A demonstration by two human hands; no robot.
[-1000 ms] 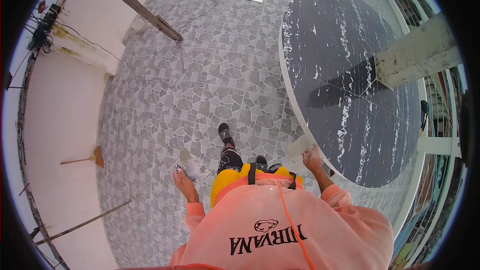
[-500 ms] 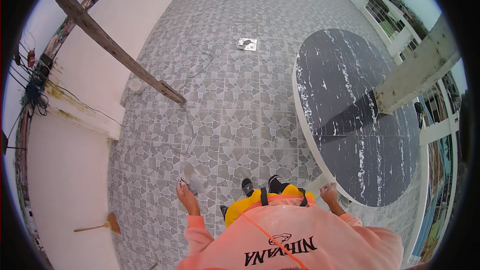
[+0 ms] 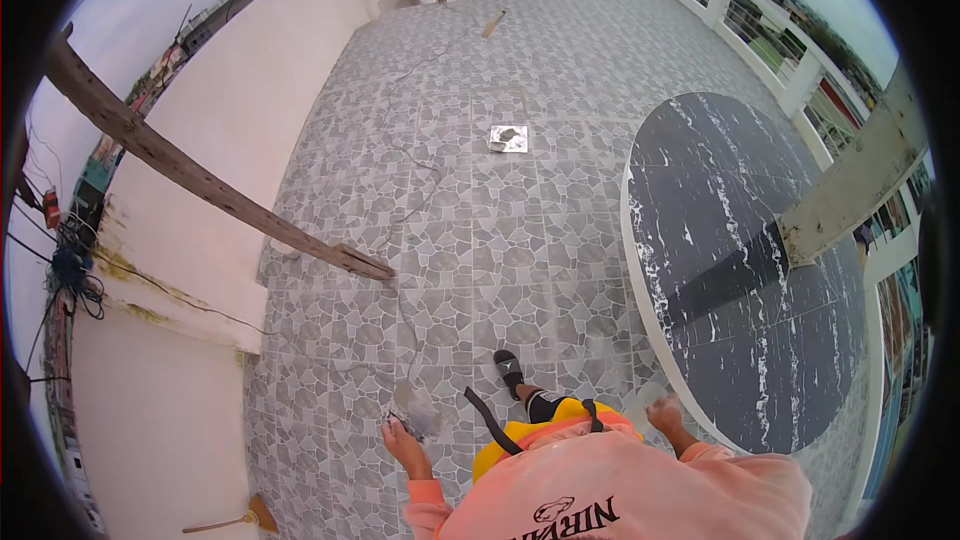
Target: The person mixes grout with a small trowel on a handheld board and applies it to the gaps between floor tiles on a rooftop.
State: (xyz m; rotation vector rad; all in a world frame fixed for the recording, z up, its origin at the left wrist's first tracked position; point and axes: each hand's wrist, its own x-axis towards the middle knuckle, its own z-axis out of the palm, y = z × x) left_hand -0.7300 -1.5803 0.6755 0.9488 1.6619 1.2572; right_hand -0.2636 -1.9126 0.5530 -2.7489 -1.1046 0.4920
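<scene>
My left hand [image 3: 406, 448] is closed on a crumpled, grey-white thing [image 3: 415, 410] that looks like a thin plastic bag; its kind is not clear. It hangs low over the tiled floor. My right hand [image 3: 668, 420], fingers curled, is beside the near left rim of the oval table [image 3: 745, 340]. Whether it holds anything is hidden. A pale shape [image 3: 642, 402] shows next to it, too faint to name. The table's top is dark grey with white streaks.
A wooden post [image 3: 200, 175] slants in from the left, and a concrete post [image 3: 850, 190] rises by the table. A cord [image 3: 412, 230] trails over the tiles. Farther off lie a silvery square sheet [image 3: 509, 139] and a wooden-looking piece [image 3: 493, 23]. A broom [image 3: 262, 515] lies near left.
The view has tilted up and shifted left, so the floor and table appear lower and farther right. One foot has stepped forward. Both hands keep their hold and pose.
</scene>
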